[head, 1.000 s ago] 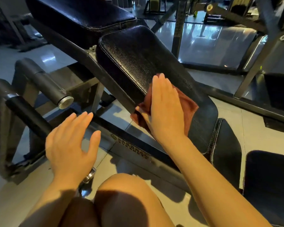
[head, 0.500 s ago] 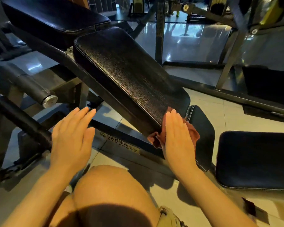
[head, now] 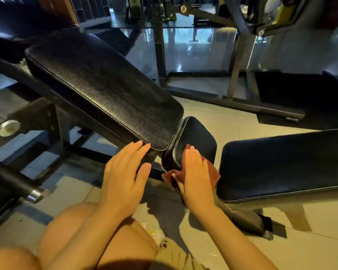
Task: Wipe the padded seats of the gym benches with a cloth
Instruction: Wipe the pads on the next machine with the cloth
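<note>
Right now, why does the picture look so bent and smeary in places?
Head view: the wide-angle lens bows the bench frame and long pad; the top-left corner is motion-blurred; the glossy floor glares with reflections; the hands, left and right, are sharp, casting shadows below.

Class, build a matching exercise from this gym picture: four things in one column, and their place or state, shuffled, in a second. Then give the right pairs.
Things:
1. cloth
2. left hand
3. right hand
4. long sloping pad

Places or states:
A. flat on the cloth, pressing it to the small seat pad
B. reddish-brown, bunched under a palm
C. empty, fingers spread, fingertips by the corner of the long pad
D. black, textured, rising to the upper left

Pairs: 1-B, 2-C, 3-A, 4-D
</note>
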A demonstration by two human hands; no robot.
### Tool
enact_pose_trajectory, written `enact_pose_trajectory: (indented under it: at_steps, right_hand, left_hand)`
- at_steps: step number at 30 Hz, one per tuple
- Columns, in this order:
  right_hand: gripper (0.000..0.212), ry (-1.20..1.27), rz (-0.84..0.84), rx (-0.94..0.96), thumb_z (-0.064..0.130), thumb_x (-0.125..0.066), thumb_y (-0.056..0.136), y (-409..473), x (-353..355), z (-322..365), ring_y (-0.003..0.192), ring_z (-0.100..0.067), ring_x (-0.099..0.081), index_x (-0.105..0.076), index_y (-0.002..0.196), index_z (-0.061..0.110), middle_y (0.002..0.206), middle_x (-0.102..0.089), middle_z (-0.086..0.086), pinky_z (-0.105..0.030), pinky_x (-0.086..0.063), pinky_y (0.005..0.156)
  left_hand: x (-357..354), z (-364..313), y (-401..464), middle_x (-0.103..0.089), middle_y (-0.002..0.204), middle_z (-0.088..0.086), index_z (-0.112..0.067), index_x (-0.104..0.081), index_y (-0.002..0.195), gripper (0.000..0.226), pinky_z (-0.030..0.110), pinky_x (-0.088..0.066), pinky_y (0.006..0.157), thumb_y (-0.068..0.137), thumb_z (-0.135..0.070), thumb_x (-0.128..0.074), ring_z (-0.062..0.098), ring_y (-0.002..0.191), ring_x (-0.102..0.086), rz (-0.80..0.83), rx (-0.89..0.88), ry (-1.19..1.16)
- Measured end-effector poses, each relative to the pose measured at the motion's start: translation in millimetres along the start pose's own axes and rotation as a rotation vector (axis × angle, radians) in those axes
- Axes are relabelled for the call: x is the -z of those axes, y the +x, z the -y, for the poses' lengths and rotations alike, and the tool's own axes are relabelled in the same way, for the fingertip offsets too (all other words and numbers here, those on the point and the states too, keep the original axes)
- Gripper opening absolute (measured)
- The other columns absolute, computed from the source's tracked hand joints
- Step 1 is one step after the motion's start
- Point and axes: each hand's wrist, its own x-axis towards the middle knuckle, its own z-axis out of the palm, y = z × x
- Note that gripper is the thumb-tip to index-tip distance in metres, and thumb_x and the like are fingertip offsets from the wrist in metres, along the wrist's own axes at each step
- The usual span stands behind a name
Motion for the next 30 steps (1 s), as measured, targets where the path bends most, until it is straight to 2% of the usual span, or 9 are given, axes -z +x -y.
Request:
enact_pose_trajectory:
  at_steps: [4,9,12,14,17,21,24,27,30]
  right_hand:
    - [0.083,-0.128,0.012,0.092,0.044,-0.063,0.090,38,5,37,0.148,-0.031,-0.017,-0.023,0.152,0.005,0.159,-0.024,-0.014,-0.050,-0.016,0.120]
    - [0.093,-0.019,-0.017,0.025,0.038,-0.078,0.080,8,9,22,0.140,-0.036,-0.034,-0.023,0.149,0.011,0.152,-0.036,-0.017,-0.056,-0.032,0.113]
    - [0.078,0.111,0.069,-0.114,0.065,-0.049,0.089,-19,12,-4,0.135,-0.033,-0.040,-0.026,0.148,0.019,0.148,-0.041,-0.014,-0.053,-0.036,0.111]
    - [0.088,0.460,0.076,-0.315,0.083,-0.031,0.084,-39,21,-13,0.123,-0.037,-0.051,-0.042,0.141,0.016,0.134,-0.053,-0.019,-0.051,-0.041,0.105]
    - [0.084,0.564,0.110,-0.486,0.076,-0.029,0.091,-60,35,-23,0.107,-0.034,-0.058,-0.060,0.121,0.004,0.112,-0.064,-0.017,-0.042,-0.044,0.097]
    - [0.036,0.429,0.134,-0.467,0.035,-0.044,0.102,-86,55,-31,0.103,-0.003,-0.064,-0.046,0.138,0.035,0.117,-0.066,0.009,-0.018,-0.051,0.087]
    - [0.032,0.614,-0.075,-0.452,0.023,-0.044,0.102,-100,99,-17,0.087,0.004,-0.066,-0.050,0.130,0.037,0.090,-0.069,0.026,-0.011,-0.053,0.068]
    - [0.043,0.588,-0.267,-0.303,0.034,-0.046,0.094,-101,165,-6,0.095,0.000,-0.066,-0.047,0.137,0.039,0.101,-0.066,0.032,-0.025,-0.059,0.079]
    - [0.060,0.271,-0.033,-0.040,0.040,-0.046,0.088,-85,226,-13,0.116,0.008,-0.055,-0.033,0.147,0.037,0.135,-0.051,0.030,-0.015,-0.047,0.094]
  left_hand:
    - [-9,15,-20,-0.045,0.146,0.006,-0.021,-0.050,0.138,0.056,0.052,-0.037,0.104,0.100,-0.053,-0.024,0.023,0.134,-0.040,0.105,-0.073,0.236]
    - [1,27,-27,-0.043,0.148,0.006,-0.019,-0.054,0.136,0.062,0.052,-0.040,0.102,0.100,-0.055,-0.018,0.023,0.133,-0.040,0.118,0.009,0.223]
    - [-1,19,-26,-0.046,0.146,0.006,-0.020,-0.055,0.135,0.063,0.053,-0.040,0.102,0.101,-0.055,-0.015,0.020,0.131,-0.039,0.133,-0.033,0.178]
    - [-2,11,-27,-0.046,0.145,0.005,-0.021,-0.055,0.135,0.063,0.052,-0.040,0.101,0.101,-0.055,-0.014,0.018,0.131,-0.038,0.155,-0.078,0.162]
    - [-1,-6,-29,-0.047,0.145,0.002,-0.024,-0.053,0.136,0.063,0.048,-0.036,0.103,0.100,-0.057,-0.013,0.018,0.132,-0.039,0.198,-0.088,0.112]
    - [1,-22,-27,-0.051,0.141,0.003,-0.024,-0.057,0.132,0.059,0.048,-0.039,0.103,0.096,-0.057,-0.024,0.023,0.129,-0.048,0.300,-0.106,0.133]
    - [-2,-35,-30,-0.055,0.137,0.002,-0.025,-0.061,0.128,0.059,0.048,-0.042,0.101,0.092,-0.056,-0.025,0.022,0.125,-0.053,0.365,-0.110,0.152]
    - [-7,-52,-32,-0.060,0.131,0.001,-0.026,-0.065,0.122,0.057,0.047,-0.045,0.097,0.092,-0.055,-0.027,0.021,0.118,-0.058,0.379,-0.148,0.179]
    - [-12,-66,-32,-0.062,0.128,0.002,-0.024,-0.066,0.120,0.056,0.047,-0.047,0.093,0.092,-0.054,-0.028,0.023,0.115,-0.060,0.374,-0.155,0.162]
